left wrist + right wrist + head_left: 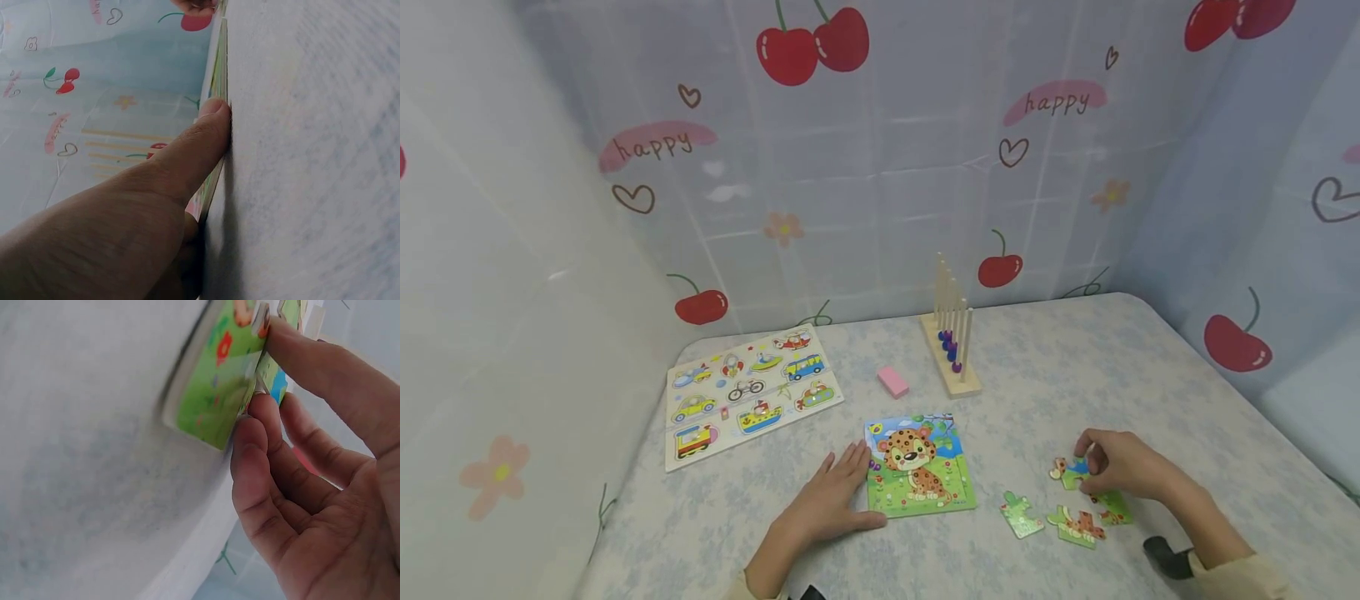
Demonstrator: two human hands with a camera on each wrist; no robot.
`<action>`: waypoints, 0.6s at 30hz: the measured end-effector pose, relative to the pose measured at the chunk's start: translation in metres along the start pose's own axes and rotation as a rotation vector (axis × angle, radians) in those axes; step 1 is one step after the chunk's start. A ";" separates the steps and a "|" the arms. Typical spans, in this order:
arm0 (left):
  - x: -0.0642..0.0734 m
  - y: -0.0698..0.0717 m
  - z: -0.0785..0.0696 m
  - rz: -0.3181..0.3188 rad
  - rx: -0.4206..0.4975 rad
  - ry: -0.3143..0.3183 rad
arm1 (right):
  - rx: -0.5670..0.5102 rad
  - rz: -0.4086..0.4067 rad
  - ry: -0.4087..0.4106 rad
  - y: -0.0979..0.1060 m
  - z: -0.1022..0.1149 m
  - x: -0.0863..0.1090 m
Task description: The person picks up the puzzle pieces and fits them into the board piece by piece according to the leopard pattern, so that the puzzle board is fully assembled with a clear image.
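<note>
A square leopard jigsaw puzzle [917, 479] lies flat on the table, its picture facing up. My left hand [831, 492] rests along its left edge with fingers extended; in the left wrist view the thumb [194, 144] touches the board's near edge. Over on the right, my right hand [1120, 462] pinches a blue-and-green puzzle piece [1076, 475] between thumb and fingers. Under that hand lies a green corner piece [215, 394], partly hidden in the head view. Close by are a spotted piece [1077, 527] and a green piece [1021, 514].
A wooden peg board with vehicle pictures [752, 392] lies at the back left. A pink block [892, 382] sits behind the leopard puzzle. Farther back stands a wooden rack of upright rods [951, 333] with purple and blue beads. Patterned curtains [880, 192] enclose the table.
</note>
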State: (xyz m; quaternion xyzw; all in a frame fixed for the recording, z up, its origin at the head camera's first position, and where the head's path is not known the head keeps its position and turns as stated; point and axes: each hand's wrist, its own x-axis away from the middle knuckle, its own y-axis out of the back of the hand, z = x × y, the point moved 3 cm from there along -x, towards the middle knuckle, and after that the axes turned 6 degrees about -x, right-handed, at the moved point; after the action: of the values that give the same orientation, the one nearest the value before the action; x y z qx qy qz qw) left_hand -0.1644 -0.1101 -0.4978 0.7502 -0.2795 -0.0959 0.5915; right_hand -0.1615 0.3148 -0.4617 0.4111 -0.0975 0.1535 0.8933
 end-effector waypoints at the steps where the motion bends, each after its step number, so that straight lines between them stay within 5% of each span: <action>1: 0.000 0.000 0.000 0.000 -0.002 0.000 | -0.005 -0.004 -0.009 0.000 0.001 0.000; 18: 0.000 0.001 0.000 -0.003 0.029 -0.012 | 0.102 -0.094 0.069 0.000 0.015 -0.003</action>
State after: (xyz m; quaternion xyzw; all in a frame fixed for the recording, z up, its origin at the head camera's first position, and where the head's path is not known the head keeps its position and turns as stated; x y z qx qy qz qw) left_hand -0.1646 -0.1106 -0.4973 0.7587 -0.2832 -0.0973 0.5786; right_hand -0.1646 0.3029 -0.4532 0.4548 -0.0396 0.1303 0.8801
